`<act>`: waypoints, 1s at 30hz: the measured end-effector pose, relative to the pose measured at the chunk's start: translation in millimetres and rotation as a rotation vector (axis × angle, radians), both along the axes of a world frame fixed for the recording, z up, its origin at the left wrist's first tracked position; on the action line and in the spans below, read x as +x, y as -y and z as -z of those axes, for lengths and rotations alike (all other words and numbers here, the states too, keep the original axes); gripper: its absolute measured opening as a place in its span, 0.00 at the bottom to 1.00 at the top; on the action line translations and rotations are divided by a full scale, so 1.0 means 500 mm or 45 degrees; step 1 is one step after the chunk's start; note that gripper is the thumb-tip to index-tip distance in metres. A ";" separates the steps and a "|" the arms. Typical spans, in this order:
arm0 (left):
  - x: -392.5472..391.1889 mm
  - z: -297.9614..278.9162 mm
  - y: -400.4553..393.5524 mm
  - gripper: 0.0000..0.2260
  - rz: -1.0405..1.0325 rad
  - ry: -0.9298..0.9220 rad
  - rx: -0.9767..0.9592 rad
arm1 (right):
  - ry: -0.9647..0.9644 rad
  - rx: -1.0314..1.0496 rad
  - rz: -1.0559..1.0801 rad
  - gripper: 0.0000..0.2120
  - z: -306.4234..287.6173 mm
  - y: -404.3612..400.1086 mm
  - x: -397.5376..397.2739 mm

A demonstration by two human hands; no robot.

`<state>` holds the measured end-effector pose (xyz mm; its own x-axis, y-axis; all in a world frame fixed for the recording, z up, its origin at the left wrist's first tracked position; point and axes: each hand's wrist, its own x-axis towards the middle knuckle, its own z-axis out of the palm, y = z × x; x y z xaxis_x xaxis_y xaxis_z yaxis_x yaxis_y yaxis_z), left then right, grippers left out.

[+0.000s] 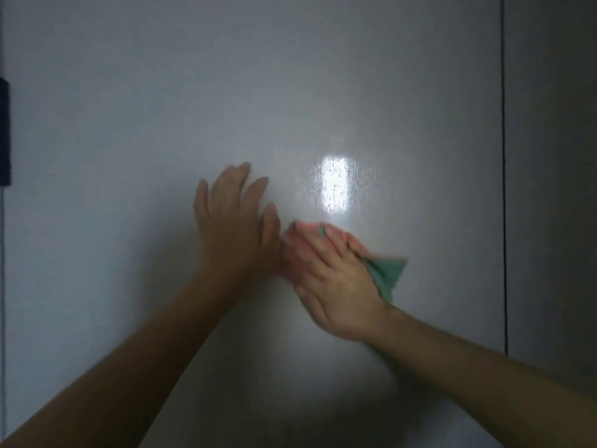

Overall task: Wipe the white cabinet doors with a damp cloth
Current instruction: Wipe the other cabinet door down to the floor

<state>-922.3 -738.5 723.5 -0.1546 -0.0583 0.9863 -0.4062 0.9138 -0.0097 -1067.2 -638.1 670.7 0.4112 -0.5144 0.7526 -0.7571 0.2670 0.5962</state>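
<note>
A glossy white cabinet door point(129, 124) fills nearly the whole view, with a bright light reflection near its middle. My left hand point(234, 224) lies flat on the door with its fingers straight and pointing up. Just to its right, my right hand point(329, 279) presses a pink and green cloth point(386, 273) flat against the door. The cloth's pink part shows under the fingers and its green corner sticks out on the right. The right hand is blurred.
A thin dark gap point(503, 189) runs down the right side and parts this door from the neighbouring door point(552, 189). A dark object point(4, 130) sits at the left edge of the view.
</note>
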 end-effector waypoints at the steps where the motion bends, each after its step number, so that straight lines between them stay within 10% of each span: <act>1: -0.001 0.012 0.004 0.22 -0.011 0.012 -0.040 | -0.094 0.136 0.006 0.22 0.007 -0.030 -0.025; 8: 0.009 0.121 0.039 0.25 0.070 -0.102 0.023 | 0.458 -0.673 0.218 0.27 -0.092 -0.049 -0.055; 14: 0.033 0.216 0.047 0.21 -0.019 -0.139 0.043 | -0.082 -0.032 0.096 0.24 0.192 0.013 0.007; 21: 0.107 0.362 0.113 0.27 -0.054 -0.177 0.013 | 0.555 -0.766 0.189 0.26 0.133 0.058 0.030; 30: 0.259 0.403 0.245 0.28 -0.299 -0.307 0.148 | -0.167 -0.074 0.009 0.25 0.197 0.139 0.100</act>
